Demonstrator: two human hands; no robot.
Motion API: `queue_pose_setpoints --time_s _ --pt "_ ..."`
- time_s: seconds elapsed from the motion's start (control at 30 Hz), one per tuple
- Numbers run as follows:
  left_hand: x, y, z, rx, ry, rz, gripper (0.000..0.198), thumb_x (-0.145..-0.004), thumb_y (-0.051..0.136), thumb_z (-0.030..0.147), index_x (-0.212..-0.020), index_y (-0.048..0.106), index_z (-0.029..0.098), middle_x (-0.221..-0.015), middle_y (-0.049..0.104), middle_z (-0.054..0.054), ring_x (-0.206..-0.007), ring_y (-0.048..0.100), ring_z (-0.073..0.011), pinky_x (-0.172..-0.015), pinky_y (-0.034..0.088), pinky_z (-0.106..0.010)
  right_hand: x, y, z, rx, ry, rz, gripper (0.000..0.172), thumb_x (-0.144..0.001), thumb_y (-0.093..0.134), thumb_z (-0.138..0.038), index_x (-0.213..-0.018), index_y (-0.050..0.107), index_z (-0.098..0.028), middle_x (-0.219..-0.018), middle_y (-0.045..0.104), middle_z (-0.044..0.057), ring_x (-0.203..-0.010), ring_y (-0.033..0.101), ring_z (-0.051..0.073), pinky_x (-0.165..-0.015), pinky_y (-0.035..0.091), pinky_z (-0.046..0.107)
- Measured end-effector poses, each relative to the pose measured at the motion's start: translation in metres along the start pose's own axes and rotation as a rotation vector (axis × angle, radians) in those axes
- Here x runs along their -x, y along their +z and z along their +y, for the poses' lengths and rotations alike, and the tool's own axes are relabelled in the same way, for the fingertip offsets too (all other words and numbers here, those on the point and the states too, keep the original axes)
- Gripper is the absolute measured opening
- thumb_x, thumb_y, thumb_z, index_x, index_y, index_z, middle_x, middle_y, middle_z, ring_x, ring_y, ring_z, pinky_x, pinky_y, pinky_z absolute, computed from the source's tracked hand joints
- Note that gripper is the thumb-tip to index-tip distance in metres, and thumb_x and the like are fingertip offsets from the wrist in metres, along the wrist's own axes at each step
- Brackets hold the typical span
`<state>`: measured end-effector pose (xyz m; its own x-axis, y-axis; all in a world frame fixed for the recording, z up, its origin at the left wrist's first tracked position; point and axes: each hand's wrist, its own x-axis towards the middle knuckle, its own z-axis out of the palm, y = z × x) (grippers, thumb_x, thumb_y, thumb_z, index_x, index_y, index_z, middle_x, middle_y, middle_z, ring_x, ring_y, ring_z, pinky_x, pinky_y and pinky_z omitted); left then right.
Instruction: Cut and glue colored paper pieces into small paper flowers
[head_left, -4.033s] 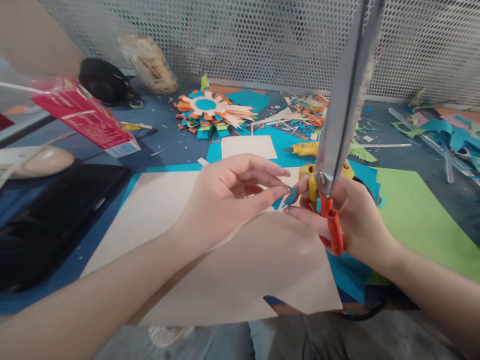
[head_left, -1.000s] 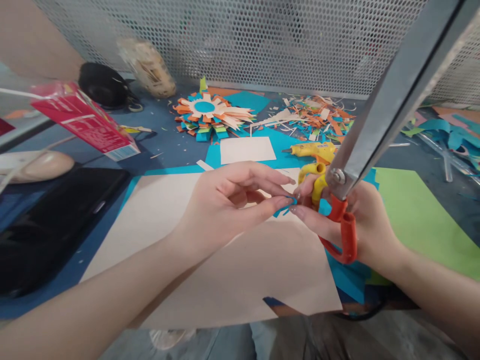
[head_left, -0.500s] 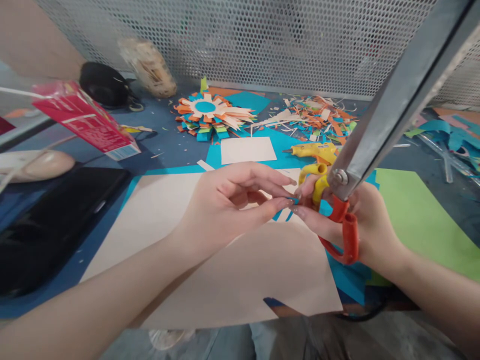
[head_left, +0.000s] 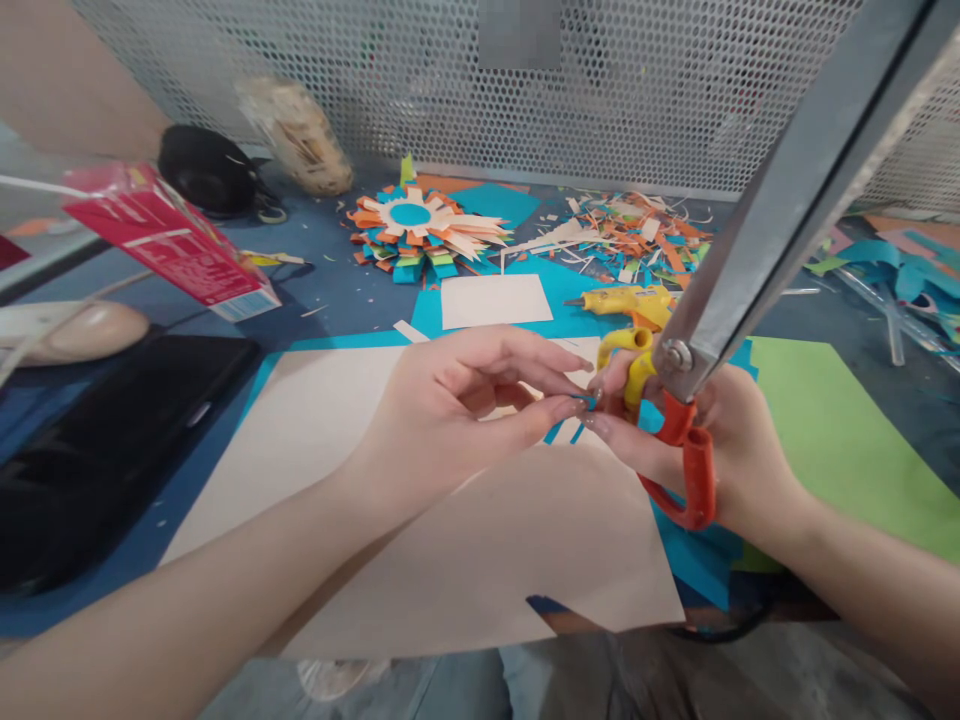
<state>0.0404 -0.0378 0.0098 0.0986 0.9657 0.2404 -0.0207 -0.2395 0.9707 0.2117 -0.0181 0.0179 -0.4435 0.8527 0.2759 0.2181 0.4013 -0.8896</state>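
Head view: your L hand [head_left: 457, 400] is over the cream sheet [head_left: 450, 550], thumb & index pinching a small blue scrap [head_left: 556, 432] at the tips, other fingers curved loose above it. Your R hand [head_left: 731, 445] meets it tip to tip, index touching the same scrap. The rest of that hand is wrapped on the scissors [head_left: 694, 470]: orange/yellow loops in the fingers, blades together, pointing up & right past the cam. So the scrap sits between both hands, just above the sheet, mid-table.

Handling, my read:
- **Scrap:** thin paper, near weightless, floppy, prob. creases or tears easily. It's too small for more than a light fingertip pinch at its edge.
- **Scissors:** stiff & top-heavy w/ blades up, so hold at the loops.

Around: glue gun [head_left: 626, 298] just behind the R hand, paper flower [head_left: 416, 230] further back, green sheet [head_left: 840, 440] at right, red carton [head_left: 172, 245] & black device [head_left: 97, 440] at left.
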Motion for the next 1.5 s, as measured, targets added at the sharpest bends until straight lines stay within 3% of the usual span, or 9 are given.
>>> queue_pose_setpoints --time_s 0.37,0.53,0.7,0.83,0.97,1.2,1.5 --pt "-0.001 0.001 0.000 0.025 -0.007 0.016 0.013 -0.065 0.068 0.009 -0.073 0.065 0.019 -0.075 0.070 0.001 -0.068 0.067 -0.0126 -0.055 0.054 -0.019 0.001 0.000 0.000 0.004 0.011 -0.009 0.013 -0.070 0.061 -0.010 -0.074 0.052 -0.019 -0.074 0.058 -0.003 -0.066 0.055 0.010 -0.061 0.046 0.021" --pt "-0.002 -0.001 0.001 0.024 0.031 0.082 0.014 -0.064 0.070 0.007 -0.071 0.065 0.018 -0.075 0.070 0.001 -0.068 0.066 -0.0122 -0.057 0.054 -0.019 0.001 0.000 0.001 0.010 0.006 0.019 0.015 -0.070 0.067 -0.020 -0.072 0.053 -0.021 -0.074 0.057 -0.002 -0.070 0.057 0.012 -0.065 0.047 0.025" --pt "-0.004 -0.004 0.004 0.174 0.111 0.174 0.016 -0.065 0.070 0.007 -0.070 0.066 0.021 -0.068 0.067 0.004 -0.061 0.062 -0.0074 -0.050 0.049 -0.014 0.000 -0.002 0.005 0.155 0.047 0.046 0.028 -0.066 0.071 -0.036 -0.073 0.048 -0.022 -0.066 0.048 -0.004 -0.057 0.046 0.011 -0.052 0.040 0.026" --pt "-0.003 -0.009 0.005 0.220 0.119 0.224 0.016 -0.066 0.073 0.014 -0.078 0.065 0.022 -0.068 0.067 0.004 -0.058 0.062 -0.0089 -0.049 0.051 -0.016 -0.001 -0.004 0.005 0.278 0.056 0.023 0.028 -0.066 0.069 -0.040 -0.073 0.050 -0.021 -0.061 0.045 -0.004 -0.056 0.044 0.012 -0.049 0.036 0.025" --pt "-0.002 -0.013 0.005 0.223 0.134 0.219 0.023 -0.068 0.072 0.021 -0.090 0.064 0.023 -0.070 0.069 0.003 -0.054 0.061 -0.0096 -0.046 0.052 -0.018 -0.001 -0.007 0.005 0.361 0.069 -0.041 0.030 -0.068 0.065 -0.046 -0.072 0.050 -0.021 -0.061 0.048 -0.002 -0.056 0.045 0.013 -0.047 0.033 0.025" --pt "-0.002 -0.013 0.010 0.276 0.160 0.242 0.025 -0.067 0.073 0.020 -0.089 0.061 0.023 -0.068 0.067 0.004 -0.056 0.062 -0.0107 -0.048 0.052 -0.020 0.001 -0.008 0.010 0.440 0.047 -0.138 0.032 -0.074 0.059 -0.051 -0.072 0.048 -0.021 -0.062 0.048 -0.003 -0.055 0.045 0.013 -0.047 0.032 0.026" --pt "-0.002 -0.013 0.005 0.276 0.150 0.194 0.025 -0.070 0.070 0.023 -0.091 0.058 0.026 -0.072 0.066 0.007 -0.054 0.060 -0.0103 -0.049 0.052 -0.024 0.004 -0.008 0.014 0.498 0.006 -0.106 0.028 -0.076 0.057 -0.048 -0.074 0.050 -0.021 -0.064 0.052 -0.001 -0.056 0.048 0.014 -0.047 0.034 0.026"
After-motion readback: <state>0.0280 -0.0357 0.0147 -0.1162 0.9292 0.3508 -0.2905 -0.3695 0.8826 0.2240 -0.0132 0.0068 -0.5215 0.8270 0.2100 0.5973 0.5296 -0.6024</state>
